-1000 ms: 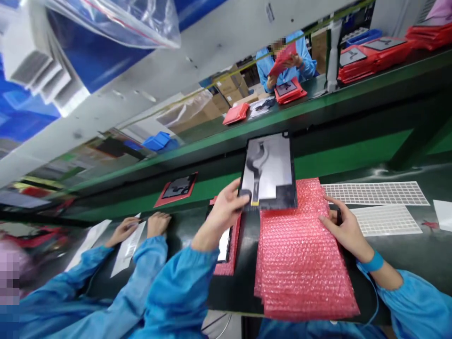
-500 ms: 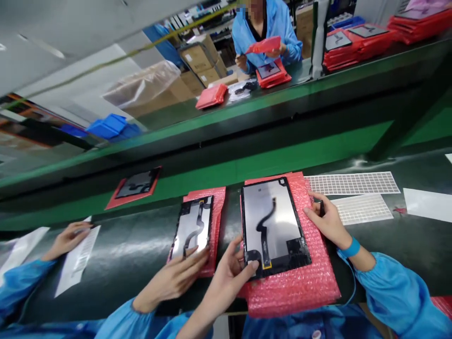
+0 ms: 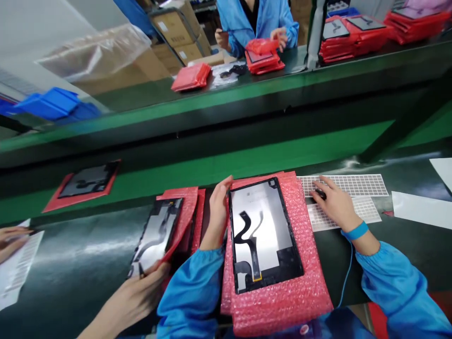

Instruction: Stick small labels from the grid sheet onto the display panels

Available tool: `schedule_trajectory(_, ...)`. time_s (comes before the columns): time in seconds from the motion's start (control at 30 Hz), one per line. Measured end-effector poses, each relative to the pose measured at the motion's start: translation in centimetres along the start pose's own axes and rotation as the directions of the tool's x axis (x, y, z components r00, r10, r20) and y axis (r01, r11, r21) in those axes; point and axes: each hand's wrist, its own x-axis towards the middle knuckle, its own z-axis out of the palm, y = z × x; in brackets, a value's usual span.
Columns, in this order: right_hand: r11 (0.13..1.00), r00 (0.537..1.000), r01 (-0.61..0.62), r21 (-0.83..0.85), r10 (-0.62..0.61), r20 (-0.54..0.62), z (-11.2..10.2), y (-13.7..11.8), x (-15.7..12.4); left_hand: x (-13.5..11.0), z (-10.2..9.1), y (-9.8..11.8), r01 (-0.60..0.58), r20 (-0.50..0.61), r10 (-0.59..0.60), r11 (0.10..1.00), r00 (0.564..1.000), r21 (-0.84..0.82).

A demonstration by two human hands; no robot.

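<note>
The person at the bench has a tablet screen panel [image 3: 261,226], its metal-backed face up, lying a little askew on a stack of pink bubble-wrap bags [image 3: 282,308]. Their left hand [image 3: 216,212] stands against the panel's upper left edge, fingers stretched upward and close together, the tips near the corner; from here I can't tell whether the thumb grips the rim or merely rests by it. A dark flex cable [image 3: 254,256] runs down the panel's back to a yellow-edged end near the bottom. The right hand [image 3: 334,202], a blue wristband [image 3: 355,230] above it, reaches over two sheets of small gridded labels [image 3: 363,185], forefinger and thumb parted at the tips, with a short black tool [image 3: 320,193] held in its curled grasp; whether the fingertips touch the labels is hard to see. Plain white paper [image 3: 420,209] lies further right. Just left, a co-worker's hand [image 3: 137,294] holds the lower end of another screen panel [image 3: 155,235], with pink wrap beside it. Across the green-edged shelf, a person in a blue smock [image 3: 256,21] has one hand beside a red-wrapped pile [image 3: 264,61].
</note>
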Motion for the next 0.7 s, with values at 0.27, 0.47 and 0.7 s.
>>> schedule_trajectory(0.27, 0.993, 0.998, 0.026, -0.113, -0.019, 0.061, -1.6, 3.2, -1.1, 0.0, 0.6, -1.4, 0.011, 0.094, -0.004, 0.998, 0.996, -0.068)
schedule_trajectory(0.47, 0.997, 0.995, 0.079, -0.024, -0.078, 0.056, -2.9, 4.0, -1.3, -1.5, 0.1, -0.5, 0.044, 0.066, -0.046, 0.999, 0.997, 0.018)
schedule_trajectory(0.7, 0.926, 0.968, -0.065, 0.371, 0.149, -0.203, -4.8, 1.8, -0.5, -1.2, 0.4, 0.3, 0.009, 0.097, -0.016, 0.998, 0.995, 0.069)
